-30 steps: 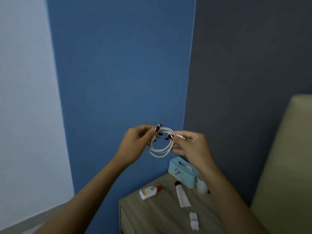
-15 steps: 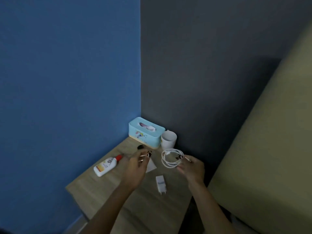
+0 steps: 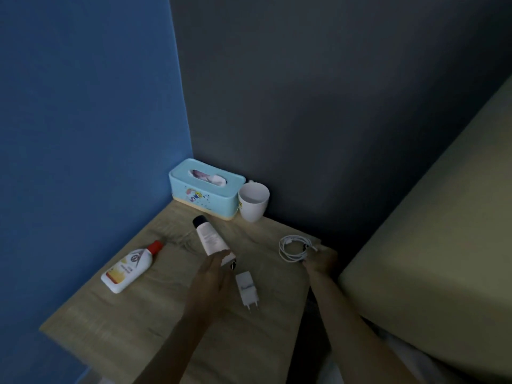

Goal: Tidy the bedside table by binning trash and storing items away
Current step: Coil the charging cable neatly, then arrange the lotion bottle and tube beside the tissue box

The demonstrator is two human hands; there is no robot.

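Note:
A coiled white cable (image 3: 293, 249) rests near the right edge of the wooden bedside table (image 3: 138, 322), and my right hand (image 3: 321, 261) pinches its near side. My left hand (image 3: 212, 275) hovers over the table's middle, its fingers at the lower end of a white tube with a black cap (image 3: 209, 236); whether it grips the tube is unclear. A white charger plug (image 3: 247, 289) lies just right of that hand. A white bottle with a red cap (image 3: 130, 267) lies on its side at the left.
A light blue tissue box (image 3: 206, 189) and a white cup (image 3: 253, 200) stand at the table's back corner against blue and dark grey walls. A beige bed (image 3: 432, 245) borders the table on the right.
The view dropped from the wall to the table. My hands came down with the cable; the left hand let go of it and moved to the tube, the right lowered the coil to the table's right edge.

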